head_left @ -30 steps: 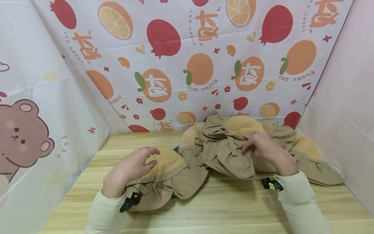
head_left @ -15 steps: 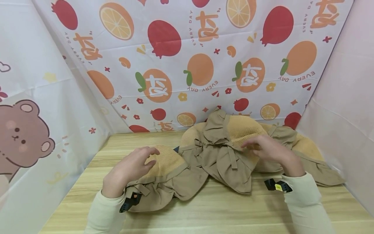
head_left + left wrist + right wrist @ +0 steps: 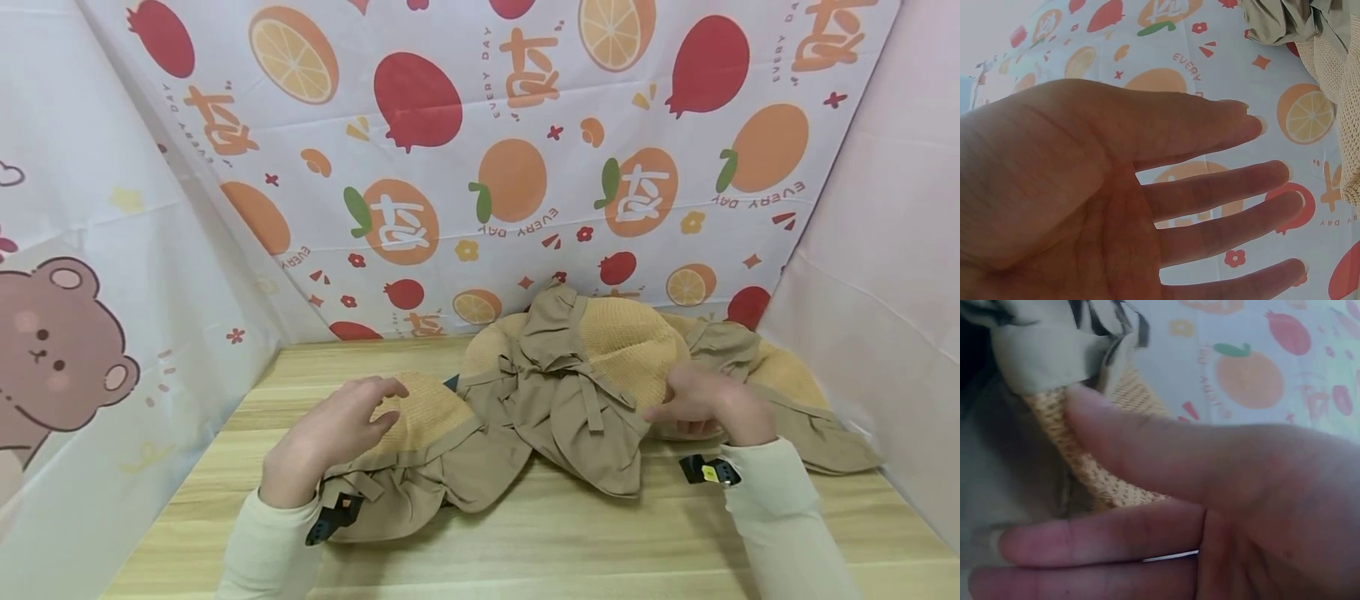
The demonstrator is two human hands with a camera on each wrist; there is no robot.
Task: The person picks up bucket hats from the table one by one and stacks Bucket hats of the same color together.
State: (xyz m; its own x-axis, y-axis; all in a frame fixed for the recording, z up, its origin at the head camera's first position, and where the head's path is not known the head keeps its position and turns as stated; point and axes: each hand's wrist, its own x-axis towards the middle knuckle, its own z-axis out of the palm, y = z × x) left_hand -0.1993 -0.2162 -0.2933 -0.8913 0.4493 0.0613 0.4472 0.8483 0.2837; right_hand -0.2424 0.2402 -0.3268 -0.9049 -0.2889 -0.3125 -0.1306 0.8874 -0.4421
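In the head view, several sun hats with yellow woven crowns and khaki cloth brims lie along the table. My left hand (image 3: 326, 435) hovers in front of the left hat (image 3: 438, 408), fingers spread and holding nothing; the left wrist view shows its palm (image 3: 1066, 187) and straight fingers. Beside the middle hat (image 3: 618, 329), my right hand (image 3: 701, 402) has its thumb by the lower right of the crown. Seen from the right wrist, the thumb (image 3: 1147, 450) overlaps the weave (image 3: 1129, 487) while the fingers (image 3: 1104, 534) are extended and apart from it. Contact is unclear.
Another hat (image 3: 787, 375) lies at the right by the side wall, and one woven crown (image 3: 491, 346) shows behind the middle hat. A fruit-print cloth (image 3: 450, 192) hangs behind the wooden table (image 3: 525, 550). A bear-print cloth (image 3: 60, 350) hangs at the left.
The middle hat's front brim has dropped towards the table's front, and more of its crown shows. My right hand has moved right and down along the hat. My left hand has stayed put.
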